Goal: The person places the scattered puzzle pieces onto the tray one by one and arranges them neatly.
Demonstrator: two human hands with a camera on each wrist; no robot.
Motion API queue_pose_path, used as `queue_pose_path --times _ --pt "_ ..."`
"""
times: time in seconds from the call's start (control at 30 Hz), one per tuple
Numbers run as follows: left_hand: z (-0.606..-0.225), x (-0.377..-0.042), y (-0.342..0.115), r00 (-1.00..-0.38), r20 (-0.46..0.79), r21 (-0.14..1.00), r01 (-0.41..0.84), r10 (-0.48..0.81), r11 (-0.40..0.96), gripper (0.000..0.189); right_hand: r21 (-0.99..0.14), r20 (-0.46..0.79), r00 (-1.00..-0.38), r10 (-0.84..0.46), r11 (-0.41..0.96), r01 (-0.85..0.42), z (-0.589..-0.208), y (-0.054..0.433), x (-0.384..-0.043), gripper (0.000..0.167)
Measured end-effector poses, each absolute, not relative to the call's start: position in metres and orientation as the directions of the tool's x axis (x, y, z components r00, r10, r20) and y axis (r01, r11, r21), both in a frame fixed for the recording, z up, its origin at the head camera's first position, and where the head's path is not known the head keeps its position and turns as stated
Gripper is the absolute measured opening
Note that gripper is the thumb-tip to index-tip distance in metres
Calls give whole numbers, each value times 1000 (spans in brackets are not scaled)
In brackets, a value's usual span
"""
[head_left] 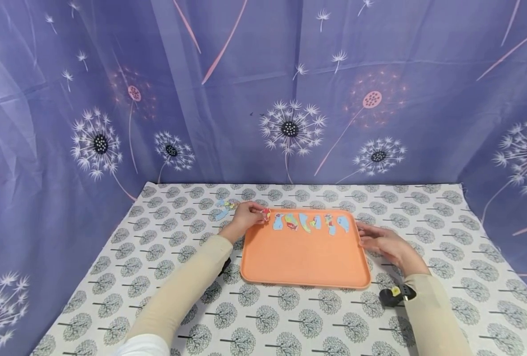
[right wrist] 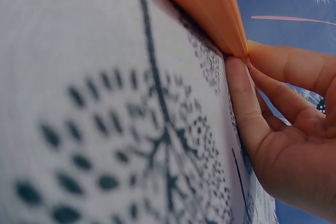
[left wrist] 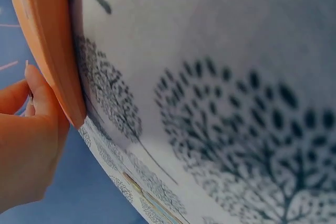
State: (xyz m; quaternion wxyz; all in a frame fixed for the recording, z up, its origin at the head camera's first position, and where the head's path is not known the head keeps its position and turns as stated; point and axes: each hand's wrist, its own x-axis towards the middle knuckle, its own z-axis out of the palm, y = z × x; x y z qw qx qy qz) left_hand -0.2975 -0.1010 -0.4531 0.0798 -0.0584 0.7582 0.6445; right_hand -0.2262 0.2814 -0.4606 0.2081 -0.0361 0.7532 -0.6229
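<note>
An orange tray (head_left: pixel 305 262) lies on the cloth, with several irregular printed puzzle pieces (head_left: pixel 305 221) in a row along its far side. At the tray's far left corner, my left hand (head_left: pixel 245 216) pinches a red patterned puzzle piece (head_left: pixel 265 214) between thumb and fingers. That hand (left wrist: pixel 31 135) appears beside the tray's rim (left wrist: pixel 52 51) in the left wrist view, the piece mostly hidden by the fingers. My right hand (head_left: pixel 385 244) grips the tray's right edge; in the right wrist view its thumb (right wrist: pixel 244 98) and forefinger meet at the rim (right wrist: pixel 220 19).
More puzzle pieces (head_left: pixel 222 214), blue and yellow, lie on the cloth left of the tray. A white cloth with grey tree prints (head_left: pixel 285 321) covers the table. Behind it hangs a purple dandelion curtain (head_left: pixel 227 123). A black wrist device (head_left: pixel 397 295) sits at the right wrist.
</note>
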Motion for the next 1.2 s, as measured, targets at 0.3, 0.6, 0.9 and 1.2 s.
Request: queue_pose_path --times 0.3,0.6,0.9,1.2 --pt "-455 -297 -93 -985 -169 944 -165 -11 286 21 -951 -264 -913 -310 240 194 -460 282 -227 75" --pt "-455 -297 -90 -980 -197 924 -194 -25 329 16 -949 -276 -909 -311 240 206 -461 282 -227 75" --pt "-455 -300 -87 -982 -185 921 -189 -43 340 14 -954 -263 -913 -313 228 197 -461 283 -227 75" --pt "-453 -296 -89 -984 -173 923 -177 -42 342 20 -954 -259 -915 -310 232 191 -462 283 -227 75"
